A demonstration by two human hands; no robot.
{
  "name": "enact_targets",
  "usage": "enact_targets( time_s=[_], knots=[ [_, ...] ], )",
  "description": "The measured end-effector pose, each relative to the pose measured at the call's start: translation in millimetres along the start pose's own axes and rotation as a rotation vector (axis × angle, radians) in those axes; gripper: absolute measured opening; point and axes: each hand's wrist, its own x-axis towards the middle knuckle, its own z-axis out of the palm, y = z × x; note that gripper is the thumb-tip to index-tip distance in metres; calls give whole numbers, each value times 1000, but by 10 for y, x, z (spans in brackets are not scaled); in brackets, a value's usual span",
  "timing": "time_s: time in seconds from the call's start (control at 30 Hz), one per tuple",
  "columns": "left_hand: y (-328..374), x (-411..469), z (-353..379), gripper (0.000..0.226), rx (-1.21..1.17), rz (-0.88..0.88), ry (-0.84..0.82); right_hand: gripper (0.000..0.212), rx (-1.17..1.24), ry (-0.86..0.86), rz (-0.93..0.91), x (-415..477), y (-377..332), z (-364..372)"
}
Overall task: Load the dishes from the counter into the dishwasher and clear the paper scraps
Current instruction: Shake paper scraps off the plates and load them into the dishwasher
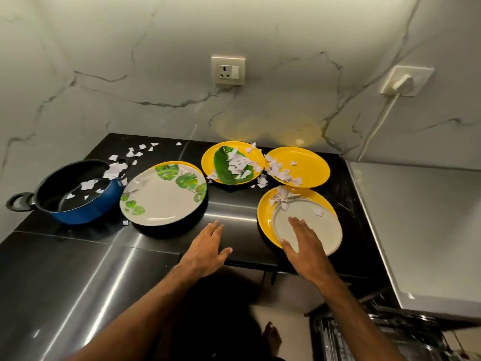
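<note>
Across the black worktop (78, 269), from middle left to middle right of the frame, every dish is seen unloaded: a blue pot (86, 209) at the left, a leaf-patterned plate (161, 201) beside it on something dark, two yellow plates at the upper centre, one with a green leaf (209, 158) and one plain (309, 165), and a third yellow plate (264, 217) at the right with a pale plate (325, 225) stacked on it. Torn paper scraps (239, 162) are scattered over the pot, the plates and the surface between them, so none appears to have been cleared. The right hand (304, 241) is laid flat on the pale plate, fingers straight, thumb spread toward its near rim, nothing gripped. The left hand (208, 246) is held flat and empty at the lower centre; whether the worktop is touched cannot be told. A dishwasher rack (377, 332) is glimpsed at the lower right, and no dish can be made out in it. The task is judged to be at its very start, with all loading and clearing left.
</note>
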Motion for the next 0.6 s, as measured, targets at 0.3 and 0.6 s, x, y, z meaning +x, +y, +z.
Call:
enact_targets(
  time_s=[0.3, 0.6],
  knots=[
    [-527, 283, -249, 77, 18, -191, 25, 74, -209, -337, -275, 1141, -628, 457],
    [-935, 340, -304, 40, -820, -777, 73, 97, -644, -664, -369, 1926, -916, 873]
  ],
)
